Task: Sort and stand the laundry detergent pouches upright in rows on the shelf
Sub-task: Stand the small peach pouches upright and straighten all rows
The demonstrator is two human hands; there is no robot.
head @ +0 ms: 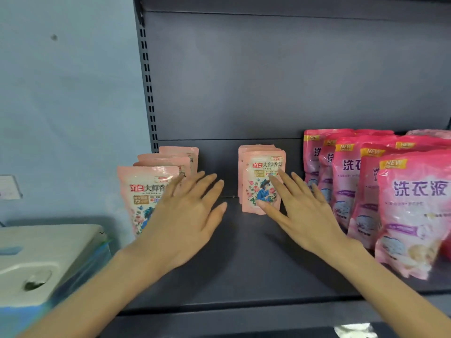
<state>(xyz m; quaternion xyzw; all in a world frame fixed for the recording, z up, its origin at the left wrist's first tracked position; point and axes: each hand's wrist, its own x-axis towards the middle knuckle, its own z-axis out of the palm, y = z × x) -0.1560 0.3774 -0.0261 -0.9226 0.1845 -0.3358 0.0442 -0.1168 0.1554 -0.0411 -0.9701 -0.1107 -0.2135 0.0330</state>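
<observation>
On the dark grey shelf (234, 259) a row of several pale pink pouches (144, 191) stands upright at the left end. A short row of smaller pale pink pouches (258, 172) stands at the middle back. Rows of bright pink pouches (415, 215) with purple lettering fill the right side. My left hand (188, 215) hovers with straight, spread fingers in front of the left row. My right hand (297, 211) is flat and spread too, its fingertips over the front middle pouch; I cannot tell whether they touch it. Neither hand holds anything.
A pale blue wall (68, 106) lies left of the shelf's slotted upright (148, 93). A whitish moulded object on a blue box (41, 259) sits low at the left. Bare shelf floor lies between the left and middle rows and in front of them.
</observation>
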